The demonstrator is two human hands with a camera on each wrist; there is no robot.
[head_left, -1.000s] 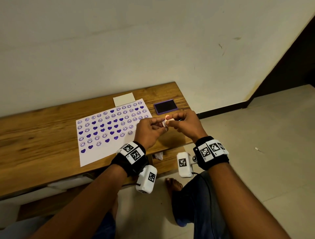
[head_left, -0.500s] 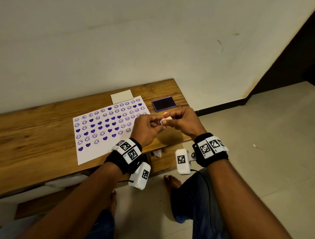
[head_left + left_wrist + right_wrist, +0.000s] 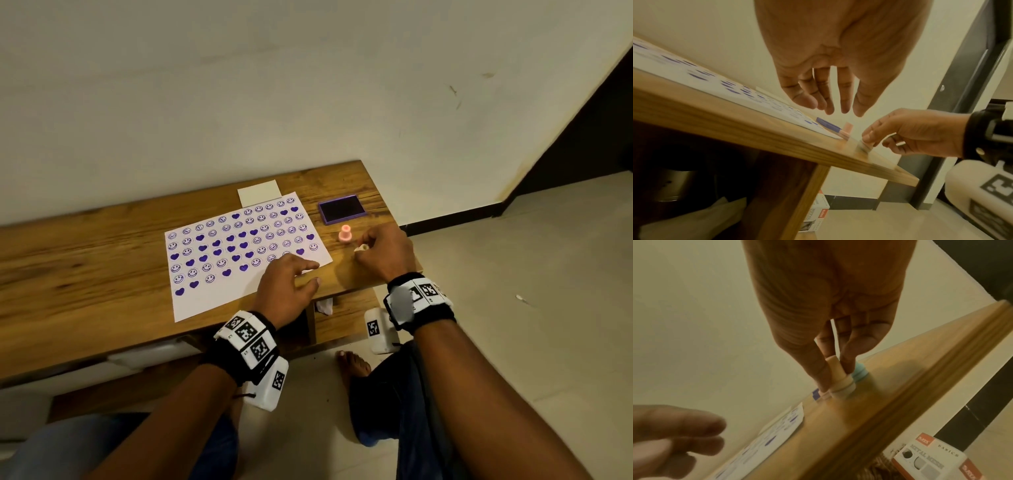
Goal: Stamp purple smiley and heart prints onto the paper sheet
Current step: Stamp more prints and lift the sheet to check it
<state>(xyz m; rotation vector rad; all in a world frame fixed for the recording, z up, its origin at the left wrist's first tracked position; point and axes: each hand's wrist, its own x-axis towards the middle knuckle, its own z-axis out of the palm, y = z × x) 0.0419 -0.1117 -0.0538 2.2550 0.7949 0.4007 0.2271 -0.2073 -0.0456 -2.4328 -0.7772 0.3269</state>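
Note:
A white paper sheet (image 3: 239, 250) covered with purple smiley and heart prints lies on the wooden table (image 3: 85, 260). Right of it sit a purple ink pad (image 3: 341, 209) and an upright pink stamp (image 3: 345, 234). My right hand (image 3: 363, 247) pinches a cream stamp (image 3: 840, 379) by its stem, its base on the table. A teal stamp (image 3: 860, 372) stands just behind it. My left hand (image 3: 313, 273) is flat with straight fingers (image 3: 844, 104) over the sheet's near right corner and holds nothing. Whether it touches the paper I cannot tell.
A small cream card (image 3: 259, 192) lies behind the sheet by the wall. The table's right edge (image 3: 394, 219) is close to my right hand. Under the table are a shelf and a white "metal mesh" box (image 3: 929, 456). My bare foot (image 3: 354, 368) is on the floor.
Both hands held the small stamp together above the table edge. They have now parted: the right lowered the stamp onto the table, the left dropped open toward the paper's corner.

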